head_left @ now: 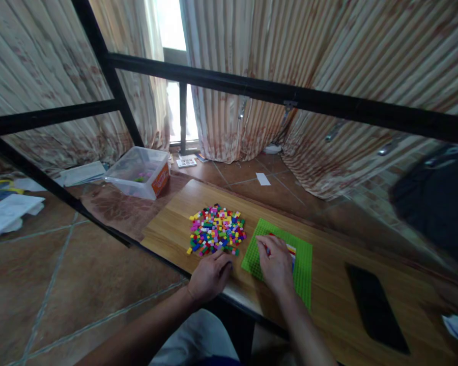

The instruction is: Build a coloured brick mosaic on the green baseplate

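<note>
A heap of small coloured bricks [217,230] lies on the wooden table [339,310]. To its right lies a green baseplate [303,269] with a few coloured bricks fixed near its middle. My left hand [209,275] rests at the near edge of the heap, fingers curled down onto the bricks; what it holds is hidden. My right hand [277,264] lies on the baseplate, fingertips pressed together at the fixed bricks, seemingly pinching a small brick.
A black phone [376,307] lies on the table to the right. A clear plastic box [139,172] stands on the floor beyond the table, with papers [7,211] at the left. Black metal bars [290,96] cross in front of the curtains.
</note>
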The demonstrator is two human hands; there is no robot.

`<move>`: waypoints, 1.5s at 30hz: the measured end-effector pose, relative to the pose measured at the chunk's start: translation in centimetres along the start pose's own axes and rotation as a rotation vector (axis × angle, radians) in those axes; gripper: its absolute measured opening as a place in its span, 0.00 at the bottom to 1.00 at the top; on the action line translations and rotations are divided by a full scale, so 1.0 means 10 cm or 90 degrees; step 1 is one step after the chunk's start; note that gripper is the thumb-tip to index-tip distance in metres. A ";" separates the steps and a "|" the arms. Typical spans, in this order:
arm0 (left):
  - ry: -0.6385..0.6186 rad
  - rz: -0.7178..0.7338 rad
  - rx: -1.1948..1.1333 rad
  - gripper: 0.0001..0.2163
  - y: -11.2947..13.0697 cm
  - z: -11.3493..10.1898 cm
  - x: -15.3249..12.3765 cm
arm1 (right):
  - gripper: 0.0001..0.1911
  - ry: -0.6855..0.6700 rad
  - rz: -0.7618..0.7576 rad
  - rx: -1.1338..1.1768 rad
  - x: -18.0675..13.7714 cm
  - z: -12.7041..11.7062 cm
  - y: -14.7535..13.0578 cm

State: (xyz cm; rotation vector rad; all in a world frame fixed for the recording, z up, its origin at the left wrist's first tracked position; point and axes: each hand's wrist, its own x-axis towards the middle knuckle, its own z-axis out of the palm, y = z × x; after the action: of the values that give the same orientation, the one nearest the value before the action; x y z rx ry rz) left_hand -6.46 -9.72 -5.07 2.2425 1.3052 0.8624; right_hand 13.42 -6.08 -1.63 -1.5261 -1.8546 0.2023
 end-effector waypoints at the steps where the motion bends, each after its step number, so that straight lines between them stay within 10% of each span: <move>1: -0.001 0.003 0.000 0.09 0.00 0.00 0.00 | 0.13 -0.035 -0.014 -0.008 0.01 0.05 -0.06; 15: -0.005 0.065 0.020 0.05 -0.01 0.03 -0.06 | 0.08 -0.302 -0.080 0.024 0.22 0.53 -0.40; 45: -0.018 0.049 0.039 0.06 0.01 0.02 -0.06 | 0.09 -0.295 -0.054 -0.145 0.17 0.42 -0.29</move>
State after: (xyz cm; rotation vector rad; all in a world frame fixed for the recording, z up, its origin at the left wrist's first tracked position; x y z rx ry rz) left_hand -6.51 -10.28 -5.29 2.3571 1.2555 0.8251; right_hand 8.49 -4.09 -2.37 -1.6488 -2.3691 0.3381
